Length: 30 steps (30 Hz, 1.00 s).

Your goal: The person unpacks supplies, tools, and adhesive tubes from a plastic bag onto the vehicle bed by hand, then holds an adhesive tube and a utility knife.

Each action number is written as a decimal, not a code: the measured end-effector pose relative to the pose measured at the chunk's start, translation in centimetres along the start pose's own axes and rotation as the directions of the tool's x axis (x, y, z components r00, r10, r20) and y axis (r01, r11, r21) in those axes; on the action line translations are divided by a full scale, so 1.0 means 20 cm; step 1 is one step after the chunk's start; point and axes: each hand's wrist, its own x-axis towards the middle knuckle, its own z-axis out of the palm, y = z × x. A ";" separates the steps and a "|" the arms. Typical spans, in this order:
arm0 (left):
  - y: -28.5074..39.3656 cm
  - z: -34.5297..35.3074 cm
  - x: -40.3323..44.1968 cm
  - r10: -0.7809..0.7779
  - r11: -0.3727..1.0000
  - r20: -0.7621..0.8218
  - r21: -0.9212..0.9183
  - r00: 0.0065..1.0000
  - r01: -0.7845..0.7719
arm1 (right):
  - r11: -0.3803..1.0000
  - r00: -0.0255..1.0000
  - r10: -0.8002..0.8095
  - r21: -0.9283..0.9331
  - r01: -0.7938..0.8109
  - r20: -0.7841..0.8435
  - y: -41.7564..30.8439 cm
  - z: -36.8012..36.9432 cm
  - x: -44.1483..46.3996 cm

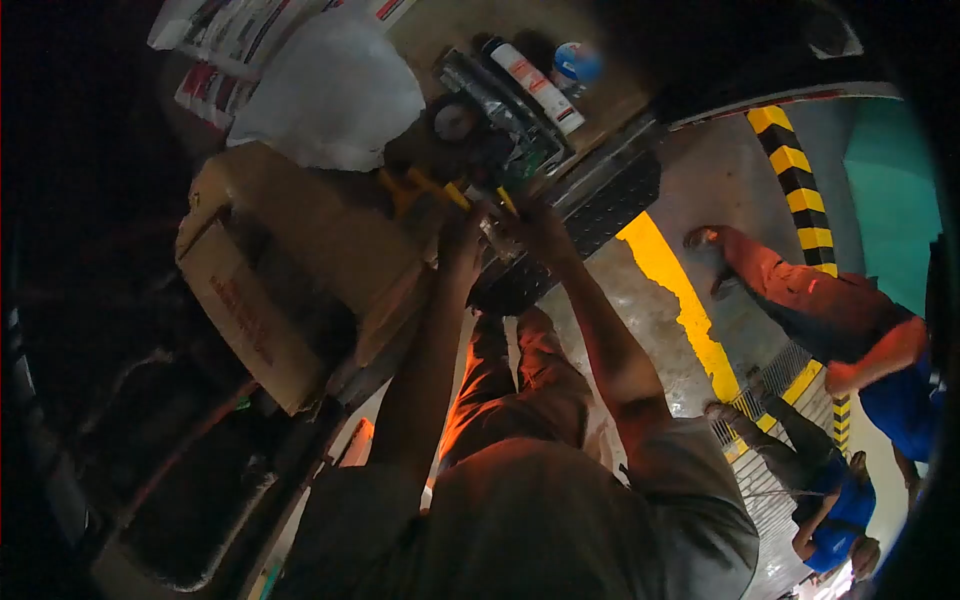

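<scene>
My left hand (461, 240) and my right hand (541, 232) are close together at the edge of a dark load bed, fingers curled inward. Between them is a small, pale, shiny thing (497, 240) whose kind I cannot make out. A yellow strip (457, 195) shows at my left fingertips and another yellow strip (508, 200) at my right; they look like parts of a tool, but shadow hides the rest. Just beyond lie a black roll (453, 121) and more yellow pieces (402, 192). An open cardboard box (310, 225) stands beside my left forearm.
A white bag (330, 95), a white-and-red cartridge (535, 85), dark wrapped tubes (490, 95) and a blue-labelled round container (575, 63) lie farther in. On the right, two people in blue tops (900, 385) (845, 510) stand on the floor near a yellow line (690, 310).
</scene>
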 end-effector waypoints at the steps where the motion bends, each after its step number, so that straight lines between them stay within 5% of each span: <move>1: -0.01 0.00 0.02 0.023 1.000 -0.024 -0.003 0.999 -0.023 | 0.999 0.997 -0.028 0.021 0.030 -0.074 0.00 -0.02 0.01; 4: 0.04 0.07 -0.04 0.122 0.993 -0.008 0.008 0.993 -0.122 | 0.966 0.910 -0.257 -0.120 0.230 -0.326 0.12 -0.21 0.10; 6: 0.10 0.11 -0.10 0.227 0.972 0.125 0.039 0.966 -0.233 | 0.980 0.898 -0.198 -0.108 0.169 -0.393 0.11 -0.36 0.14; 11: 0.07 0.11 -0.21 0.014 0.993 -0.037 0.118 0.999 -0.010 | 0.912 0.800 -0.398 -0.292 0.290 -0.449 -0.04 -0.59 0.18; 17: -0.07 0.04 -0.22 0.000 0.994 -0.005 0.112 1.000 0.001 | 0.948 0.819 -0.317 -0.171 0.268 -0.479 -0.04 -0.61 0.24; 20: -0.06 0.03 -0.25 -0.045 0.994 -0.038 0.099 0.998 0.048 | 0.979 0.819 -0.041 0.142 0.148 -0.572 0.14 -0.64 0.22; 23: -0.03 0.02 -0.23 -0.023 0.982 -0.071 0.186 0.997 0.036 | 0.991 0.781 0.128 0.112 -0.075 -0.612 0.28 -0.61 0.14; 26: -0.05 0.02 -0.17 0.020 0.974 -0.089 0.227 0.996 0.000 | 0.977 0.806 0.047 0.195 0.085 -0.589 0.42 -0.56 0.13; 30: -0.04 0.04 -0.06 -0.004 0.984 -0.073 0.178 0.997 0.017 | 0.973 0.781 0.110 0.227 0.042 -0.615 0.16 -0.55 0.10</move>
